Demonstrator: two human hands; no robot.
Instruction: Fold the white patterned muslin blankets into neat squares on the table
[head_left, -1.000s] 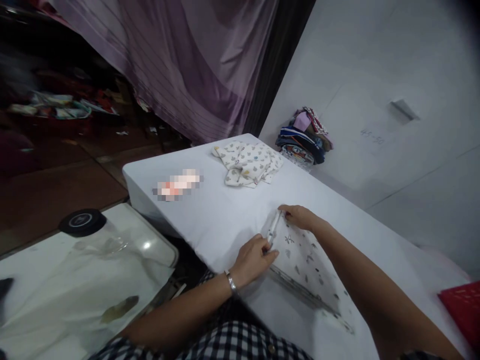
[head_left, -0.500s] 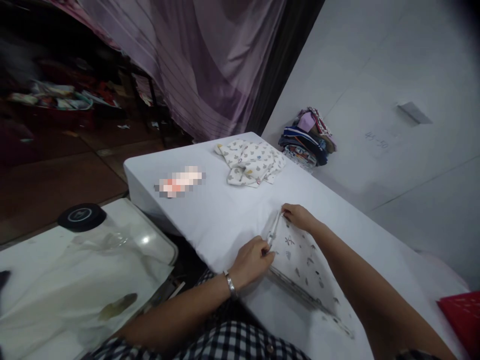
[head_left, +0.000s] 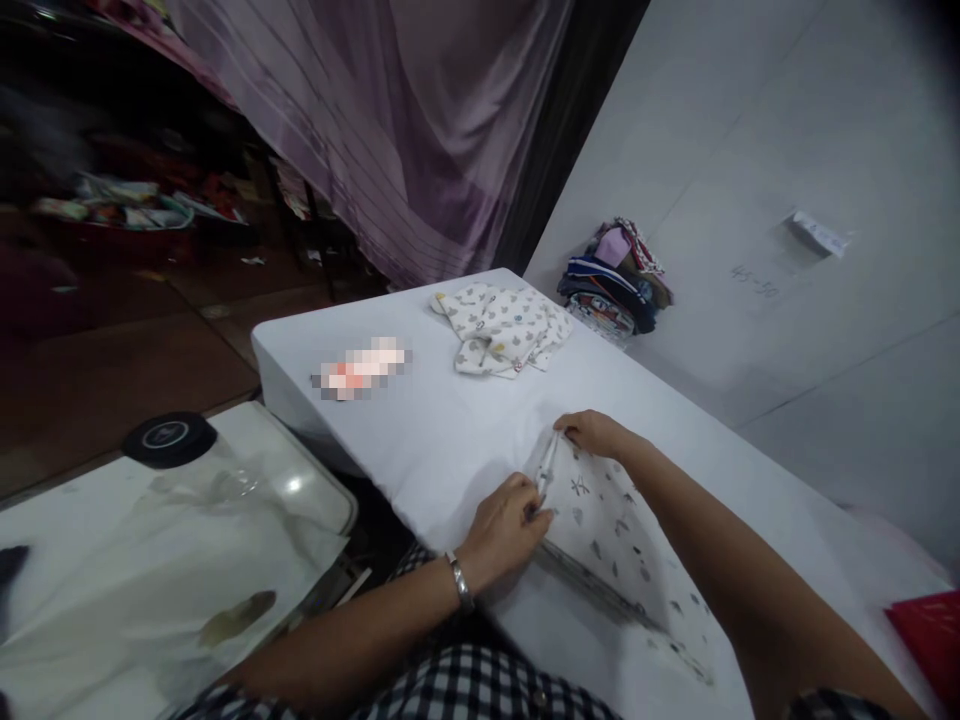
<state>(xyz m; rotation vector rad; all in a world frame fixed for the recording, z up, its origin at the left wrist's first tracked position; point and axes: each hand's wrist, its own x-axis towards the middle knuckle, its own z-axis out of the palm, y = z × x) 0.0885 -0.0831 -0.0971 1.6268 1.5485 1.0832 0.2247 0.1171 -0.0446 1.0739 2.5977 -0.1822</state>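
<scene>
A white printed baby garment (head_left: 615, 540) lies flat on the white table (head_left: 450, 430) in front of me. My left hand (head_left: 506, 530) pinches the near end of the garment's edge, fingers closed on the cloth. At the far end of that same edge, my right hand (head_left: 596, 435) grips the cloth with curled fingers. A silver bracelet sits on my left wrist.
A crumpled white printed garment (head_left: 502, 330) lies further back on the table. A pile of coloured clothes (head_left: 615, 280) rests against the white wall. A blurred patch (head_left: 360, 368) lies on the table's left. A black-lidded clear container (head_left: 187, 465) stands left. A red object (head_left: 926, 630) sits at right.
Both hands stay on the garment's edge; they have shifted only slightly. The view has moved a little.
</scene>
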